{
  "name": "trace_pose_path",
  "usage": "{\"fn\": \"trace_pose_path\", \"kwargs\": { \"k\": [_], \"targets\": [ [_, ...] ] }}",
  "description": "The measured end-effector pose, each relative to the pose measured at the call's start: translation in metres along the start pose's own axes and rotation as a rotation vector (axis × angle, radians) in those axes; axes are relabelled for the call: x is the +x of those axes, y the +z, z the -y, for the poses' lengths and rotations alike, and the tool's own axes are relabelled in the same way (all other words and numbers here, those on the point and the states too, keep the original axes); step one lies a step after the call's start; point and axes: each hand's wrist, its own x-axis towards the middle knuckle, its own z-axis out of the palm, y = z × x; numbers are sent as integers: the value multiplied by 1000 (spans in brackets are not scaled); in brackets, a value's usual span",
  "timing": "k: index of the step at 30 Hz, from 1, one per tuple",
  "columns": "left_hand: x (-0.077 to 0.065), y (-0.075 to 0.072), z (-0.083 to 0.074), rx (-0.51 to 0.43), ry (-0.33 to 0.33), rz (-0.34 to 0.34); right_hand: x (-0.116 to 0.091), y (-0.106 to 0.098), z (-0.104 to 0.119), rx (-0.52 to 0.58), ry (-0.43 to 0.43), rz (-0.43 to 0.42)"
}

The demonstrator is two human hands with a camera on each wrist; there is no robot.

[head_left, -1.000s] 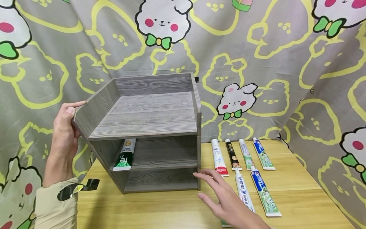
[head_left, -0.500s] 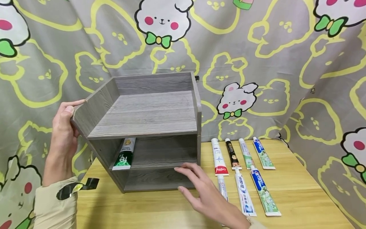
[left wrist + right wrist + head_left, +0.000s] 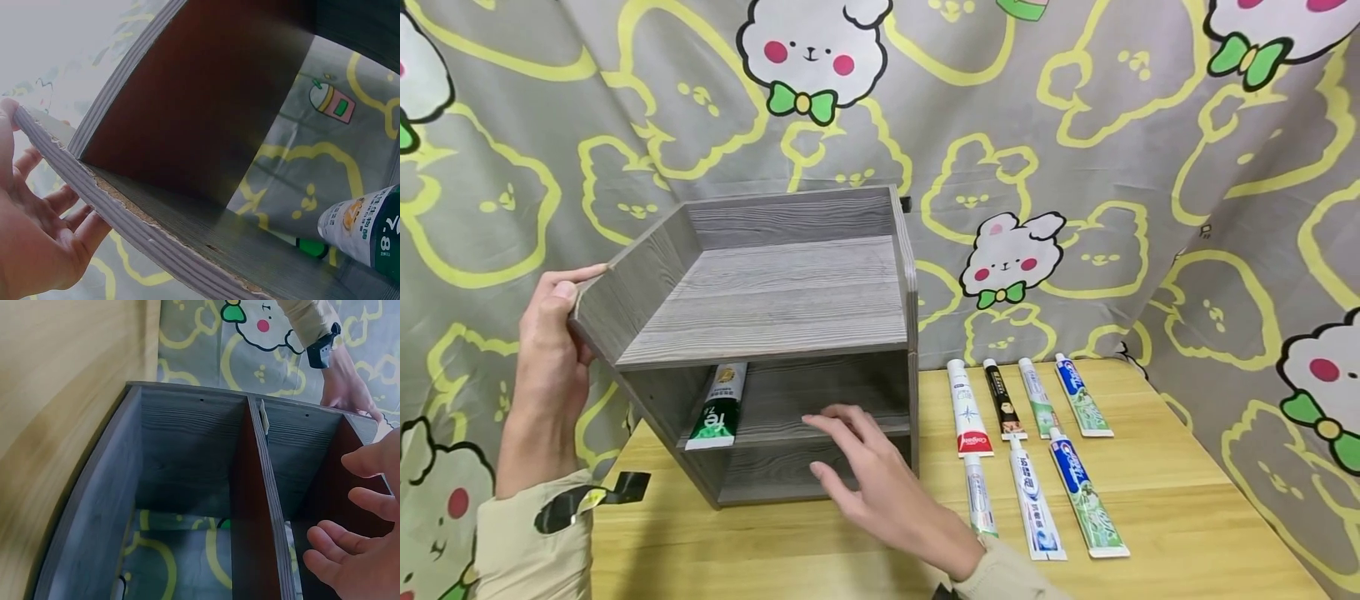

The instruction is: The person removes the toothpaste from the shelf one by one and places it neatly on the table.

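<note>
A grey wood-grain desktop shelf (image 3: 775,300) stands on the table, with a top tray and two compartments below. My left hand (image 3: 550,358) grips the front edge of its upper left side panel, and the left wrist view shows fingers behind the edge. At the left end of the middle board lies a green-and-white toothpaste tube (image 3: 718,408), its flat end facing me; its upper part also appears in the left wrist view (image 3: 356,225). My right hand (image 3: 872,483) holds nothing, its fingers relaxed and spread before the shelf's open front, right of that tube.
Several toothpaste tubes lie on the wooden table (image 3: 1195,517) right of the shelf, among them a red-and-white Colgate tube (image 3: 968,412), a black tube (image 3: 1003,400) and a blue-and-green Crest tube (image 3: 1086,496). A patterned curtain (image 3: 1120,167) hangs close behind.
My right hand has moved left from beside the shelf's right edge across its open front, uncovering a small tube on the table. My left hand keeps its grip; the head view has shifted slightly.
</note>
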Motion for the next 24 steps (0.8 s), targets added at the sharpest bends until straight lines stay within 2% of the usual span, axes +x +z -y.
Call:
{"fn": "trace_pose_path", "kwargs": {
  "k": [3,14,24],
  "targets": [
    [0,0,0,-4,-1,1,8,7,1,11,17,18],
    [-1,-1,-1,-4,-14,-4,30,38,12,10,-11,62],
    [0,-2,-1,8,-17,-2,58,57,17,-29,19,2]
  ]
}}
